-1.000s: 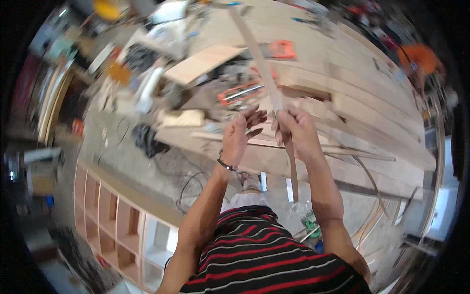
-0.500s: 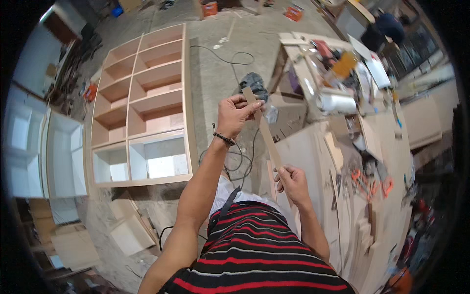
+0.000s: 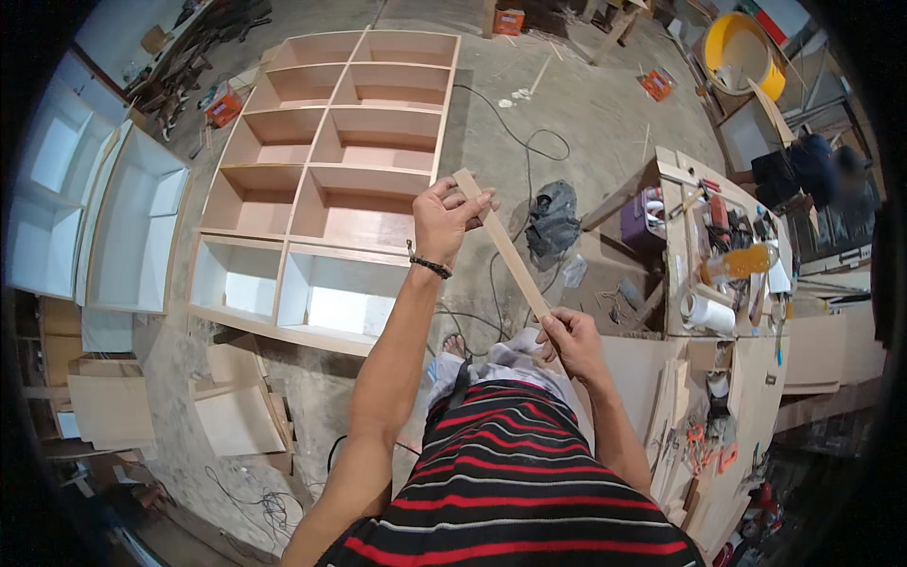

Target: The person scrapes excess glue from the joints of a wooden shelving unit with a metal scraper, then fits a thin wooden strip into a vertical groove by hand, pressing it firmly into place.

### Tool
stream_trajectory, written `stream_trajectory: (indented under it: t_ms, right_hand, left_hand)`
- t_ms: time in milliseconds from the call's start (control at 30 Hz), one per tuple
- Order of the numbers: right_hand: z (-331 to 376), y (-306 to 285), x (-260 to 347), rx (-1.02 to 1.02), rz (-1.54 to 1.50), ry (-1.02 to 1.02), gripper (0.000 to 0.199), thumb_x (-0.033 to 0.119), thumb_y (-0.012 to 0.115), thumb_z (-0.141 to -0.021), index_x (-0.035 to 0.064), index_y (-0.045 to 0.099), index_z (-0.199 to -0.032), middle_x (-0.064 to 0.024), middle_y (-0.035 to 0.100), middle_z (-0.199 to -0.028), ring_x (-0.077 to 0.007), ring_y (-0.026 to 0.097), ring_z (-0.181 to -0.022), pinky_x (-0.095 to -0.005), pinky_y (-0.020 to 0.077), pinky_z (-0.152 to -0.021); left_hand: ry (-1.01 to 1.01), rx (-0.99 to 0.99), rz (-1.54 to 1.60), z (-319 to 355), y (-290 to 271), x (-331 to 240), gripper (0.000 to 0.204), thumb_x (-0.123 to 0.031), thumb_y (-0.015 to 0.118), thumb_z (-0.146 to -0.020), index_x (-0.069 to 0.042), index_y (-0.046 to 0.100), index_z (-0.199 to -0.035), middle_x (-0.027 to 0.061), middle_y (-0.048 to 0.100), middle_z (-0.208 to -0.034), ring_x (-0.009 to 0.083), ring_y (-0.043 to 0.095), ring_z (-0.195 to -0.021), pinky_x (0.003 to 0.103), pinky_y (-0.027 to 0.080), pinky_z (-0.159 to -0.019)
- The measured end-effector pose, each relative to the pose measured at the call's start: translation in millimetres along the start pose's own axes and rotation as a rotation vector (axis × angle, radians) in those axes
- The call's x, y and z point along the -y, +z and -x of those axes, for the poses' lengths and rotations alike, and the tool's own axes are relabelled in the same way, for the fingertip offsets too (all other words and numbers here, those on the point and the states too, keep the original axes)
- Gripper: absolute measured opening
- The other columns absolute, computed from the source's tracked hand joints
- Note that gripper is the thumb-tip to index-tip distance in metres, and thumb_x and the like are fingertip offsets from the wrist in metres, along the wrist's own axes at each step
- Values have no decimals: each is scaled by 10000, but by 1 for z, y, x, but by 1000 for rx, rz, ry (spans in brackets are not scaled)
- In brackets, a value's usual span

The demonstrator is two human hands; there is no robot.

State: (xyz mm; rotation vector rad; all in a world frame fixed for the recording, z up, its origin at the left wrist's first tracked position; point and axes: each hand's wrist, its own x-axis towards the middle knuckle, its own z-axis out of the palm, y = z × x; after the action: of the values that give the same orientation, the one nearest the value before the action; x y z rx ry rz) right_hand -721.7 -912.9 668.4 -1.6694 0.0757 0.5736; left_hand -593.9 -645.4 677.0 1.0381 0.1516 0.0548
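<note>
A wooden shelf (image 3: 364,219) with two columns of compartments lies on the floor, the near pair white inside. At right stands the surface (image 3: 751,364), strewn with boards and tools. A white cabinet (image 3: 123,236) is at far left. A dark bag (image 3: 553,219) sits on the floor between shelf and surface. The wood strip (image 3: 515,260) slants in front of the person, held at both ends: the left grip (image 3: 442,214) pinches its far end, the right grip (image 3: 572,342) its near end. An orange bottle (image 3: 742,264) and smaller white roll (image 3: 709,314) are on the surface. A dark bracelet (image 3: 431,267) circles the left wrist.
</note>
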Motion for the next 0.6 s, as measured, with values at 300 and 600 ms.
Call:
stream_trajectory:
  t_ms: [300,600]
  right_hand:
    - [-108,-20,52,257,266,45,207,127,645,-1012,-70,687,-1061,-90,722,-812,-131,692,-674,-279,581,-601]
    - [-335,-144,144,651,426,-30,289,247,648,-1010,-24,724,-1074,-50,751,-854,-103,682,-699,-258,530,-620]
  left_hand:
    - [421,-369,-184,-58,-110,-13,517,172,655,-868,-21,564,-1340,140,722,-1020,214,751,-898,268,616,-692]
    - [542,-1036,-221,-66,-268,-111,592,94,674,-912,-11,412,-1432,279,705,-1186,356,731,-1073,418,641,-830]
